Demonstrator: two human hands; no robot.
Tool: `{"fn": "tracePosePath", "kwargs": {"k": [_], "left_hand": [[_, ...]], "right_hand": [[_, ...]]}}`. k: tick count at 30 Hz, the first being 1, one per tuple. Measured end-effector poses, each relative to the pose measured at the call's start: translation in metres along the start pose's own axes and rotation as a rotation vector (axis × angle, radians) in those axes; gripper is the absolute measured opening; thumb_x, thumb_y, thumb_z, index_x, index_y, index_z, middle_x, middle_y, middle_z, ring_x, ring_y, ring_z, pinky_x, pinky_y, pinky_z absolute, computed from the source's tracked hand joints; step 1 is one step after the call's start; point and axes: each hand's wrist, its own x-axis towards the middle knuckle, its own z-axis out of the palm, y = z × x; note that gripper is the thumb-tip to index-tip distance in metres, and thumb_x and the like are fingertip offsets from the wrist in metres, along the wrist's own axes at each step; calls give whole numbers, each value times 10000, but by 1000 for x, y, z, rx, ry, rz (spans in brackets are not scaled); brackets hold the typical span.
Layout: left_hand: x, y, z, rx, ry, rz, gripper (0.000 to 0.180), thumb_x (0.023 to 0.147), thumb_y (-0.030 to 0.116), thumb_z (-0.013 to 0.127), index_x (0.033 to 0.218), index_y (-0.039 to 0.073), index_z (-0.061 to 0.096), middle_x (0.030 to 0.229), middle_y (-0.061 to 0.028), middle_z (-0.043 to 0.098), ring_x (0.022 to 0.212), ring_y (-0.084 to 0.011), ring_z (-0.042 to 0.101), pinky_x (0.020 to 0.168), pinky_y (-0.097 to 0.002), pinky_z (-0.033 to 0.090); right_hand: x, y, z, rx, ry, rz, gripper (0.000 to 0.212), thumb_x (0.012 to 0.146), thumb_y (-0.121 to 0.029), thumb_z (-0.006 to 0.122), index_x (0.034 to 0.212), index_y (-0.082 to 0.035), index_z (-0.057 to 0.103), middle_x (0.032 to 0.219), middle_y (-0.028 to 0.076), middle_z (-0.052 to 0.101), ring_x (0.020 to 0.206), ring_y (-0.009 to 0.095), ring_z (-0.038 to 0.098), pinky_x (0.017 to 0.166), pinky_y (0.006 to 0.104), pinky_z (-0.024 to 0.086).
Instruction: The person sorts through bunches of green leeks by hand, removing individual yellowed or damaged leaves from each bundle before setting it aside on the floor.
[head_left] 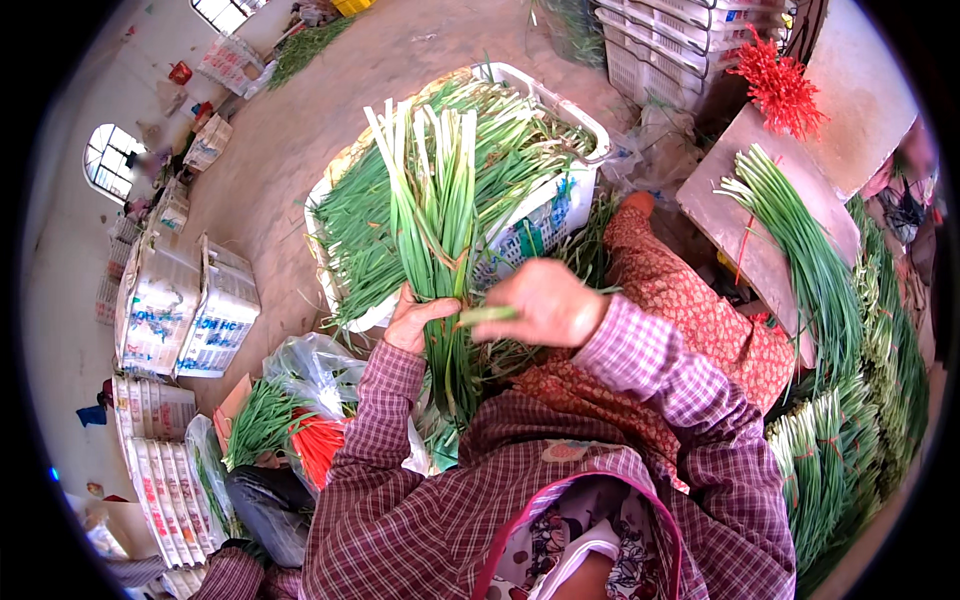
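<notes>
At the near side of the white basket, the left hand is closed around the bunch of green stalks; the right hand, blurred, seems to pinch a pale stalk. Probably light, bendable, easily bruised: hold its middle gently.

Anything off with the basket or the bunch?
Minor: the greens lie unevenly in the basket, some poking past its rim. The bunch in the left hand looks brownish in patches, perhaps drying.
</notes>
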Motion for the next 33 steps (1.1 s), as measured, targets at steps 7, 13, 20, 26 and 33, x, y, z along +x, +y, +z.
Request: {"fn": "tracePosePath", "kwargs": {"k": [7, 13, 20, 26, 33], "left_hand": [[2, 3, 16, 39, -22, -7, 622, 642, 6, 622, 1221, 39, 398, 805, -145, 564, 623, -218, 565, 495, -296, 463], [2, -1, 11, 35, -43, -32, 730, 612, 54, 641, 1274, 44, 334, 820, -155, 564, 620, -231, 563, 488, -308, 465], [1, -4, 11, -83, 26, -2, 865, 610, 90, 637, 1349, 71, 189, 864, -151, 562, 604, -218, 555, 457, -297, 456], [0, -5, 9, -52, 14, 12, 767, 632, 19, 612, 1318, 35, 269, 941, -117, 566, 726, -216, 573, 598, -314, 495], [-2, 8, 14, 18, 43, 37, 731, 619, -6, 613, 1289, 8, 320, 1057, -91, 546, 890, -195, 565, 743, -301, 495]], "right_hand": [[17, 36, -54, 348, 745, 221, 346, 749, -348, 622, 811, -11, 584, 587, 87, 547, 559, 168, 537, 556, 302, 421], [40, 34, -55, 505, 712, 198, 345, 731, -335, 619, 829, -6, 583, 665, 109, 563, 635, 175, 538, 640, 303, 421], [31, 36, -46, 429, 777, 155, 282, 741, -253, 601, 875, -6, 571, 718, 152, 595, 659, 239, 588, 632, 324, 444], [29, 30, -46, 223, 665, 179, 260, 717, -231, 627, 844, -9, 581, 735, 176, 593, 710, 332, 579, 643, 380, 451], [23, 42, -51, -84, 696, 99, 198, 699, -172, 617, 832, -25, 612, 703, 163, 583, 673, 324, 576, 621, 395, 453]]}}
